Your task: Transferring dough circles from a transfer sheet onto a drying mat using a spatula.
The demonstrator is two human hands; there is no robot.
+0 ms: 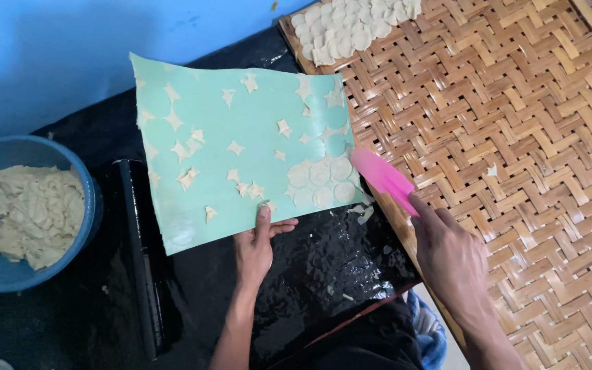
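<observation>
My left hand (257, 243) grips the near edge of a pale green sheet (241, 116), thumb on top, lifting it off the black work surface (310, 274). Several thin round dough discs (320, 181) and star-shaped dough scraps (186, 147) cling to the sheet. My right hand (447, 253) holds a pink plastic scraper (380, 177), its blade touching the sheet's right edge beside the discs, over the rim of a woven bamboo tray (515, 171).
A blue bowl (87, 185) with a lump of dough (29, 216) sits at the left. A black rolling pin (142, 260) lies beside the sheet. More cut dough discs (351, 27) are piled at the tray's far corner. A blue wall is behind.
</observation>
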